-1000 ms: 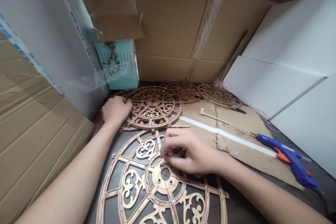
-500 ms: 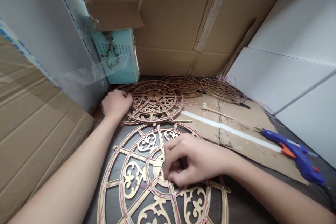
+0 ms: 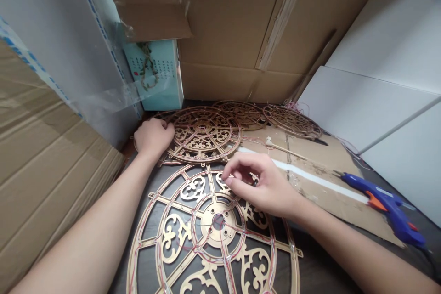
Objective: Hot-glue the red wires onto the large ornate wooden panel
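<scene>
Cardboard panelling (image 3: 223, 14) backs the dark table (image 3: 317, 278) bearing a wired fretwork disc (image 3: 215, 238). Its hub (image 3: 206, 218) lies bared now that the right hand (image 3: 253, 177) has shifted farther back; well apart, the left hand (image 3: 153, 137) rests beside stacked discs (image 3: 202, 132). What either grips, I cannot tell.

In front of you, the pale gold openwork disc (image 3: 206, 220) lies flat on the dark bench (image 3: 313, 268), scrollwork between its spokes, red wires (image 3: 243, 231) following its rings. Just beyond, a similar wired disc (image 3: 202, 132) overlaps another disc (image 3: 172, 162).
</scene>
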The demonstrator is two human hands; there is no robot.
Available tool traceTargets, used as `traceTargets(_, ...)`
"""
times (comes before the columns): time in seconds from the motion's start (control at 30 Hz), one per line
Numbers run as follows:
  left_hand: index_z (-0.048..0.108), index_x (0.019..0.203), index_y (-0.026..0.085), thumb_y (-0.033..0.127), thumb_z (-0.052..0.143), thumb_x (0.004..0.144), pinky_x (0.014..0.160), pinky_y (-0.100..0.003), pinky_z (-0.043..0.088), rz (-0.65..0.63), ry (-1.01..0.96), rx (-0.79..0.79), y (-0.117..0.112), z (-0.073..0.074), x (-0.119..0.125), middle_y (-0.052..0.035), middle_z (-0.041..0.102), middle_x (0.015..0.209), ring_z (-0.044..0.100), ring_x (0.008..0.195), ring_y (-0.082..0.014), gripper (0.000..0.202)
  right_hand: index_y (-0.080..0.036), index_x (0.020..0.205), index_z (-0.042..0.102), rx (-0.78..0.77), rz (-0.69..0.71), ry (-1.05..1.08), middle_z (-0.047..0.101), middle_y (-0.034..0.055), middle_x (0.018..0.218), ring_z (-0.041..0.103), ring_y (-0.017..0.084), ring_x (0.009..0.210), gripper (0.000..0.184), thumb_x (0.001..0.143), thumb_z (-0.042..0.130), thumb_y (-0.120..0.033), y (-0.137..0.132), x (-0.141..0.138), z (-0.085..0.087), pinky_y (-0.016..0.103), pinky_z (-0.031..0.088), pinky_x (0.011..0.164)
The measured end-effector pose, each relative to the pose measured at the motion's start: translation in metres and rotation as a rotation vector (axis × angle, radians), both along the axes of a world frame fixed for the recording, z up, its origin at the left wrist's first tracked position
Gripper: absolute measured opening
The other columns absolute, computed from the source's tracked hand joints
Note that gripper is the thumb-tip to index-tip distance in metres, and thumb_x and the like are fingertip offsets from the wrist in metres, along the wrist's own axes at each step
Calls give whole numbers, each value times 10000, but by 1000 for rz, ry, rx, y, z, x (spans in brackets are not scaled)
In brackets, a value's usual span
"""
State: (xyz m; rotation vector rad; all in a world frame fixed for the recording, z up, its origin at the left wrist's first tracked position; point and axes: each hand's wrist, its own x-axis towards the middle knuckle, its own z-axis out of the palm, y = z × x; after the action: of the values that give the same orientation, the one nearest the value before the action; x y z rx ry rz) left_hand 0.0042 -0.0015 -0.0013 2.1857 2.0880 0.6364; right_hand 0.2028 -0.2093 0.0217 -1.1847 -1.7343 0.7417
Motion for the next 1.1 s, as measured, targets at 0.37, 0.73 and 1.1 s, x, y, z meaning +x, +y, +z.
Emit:
traceTargets(0.37,740,818,218,497,477,859,726,-401,502,10,9,10,3,-2,-1,-150,712,874,670,908,-375,386,-142,720,680,-79,515,-145,587,2,679,505,89,612,140,819,609,-210,-1,9,0,232,381,572)
traceTargets(0.73,724,790,203,478,492,865,747,-410,511,-3,7,24,2,-3,-1,-149,703,859,663,898,-357,368,-151,740,648,-62,579,-300,538,14,723,493,119,689,272,946,549,-298,-5,-1,-6,264,378,659)
traceTargets(1.1,751,867,206,492,493,862,767,-426,517,-2,11,26,2,-3,0,-149,702,866,663,910,-360,385,-157,695,614,-34,558,-309,531,-1,682,475,104,647,325,968,568,-327,-5,-3,-12,253,380,633)
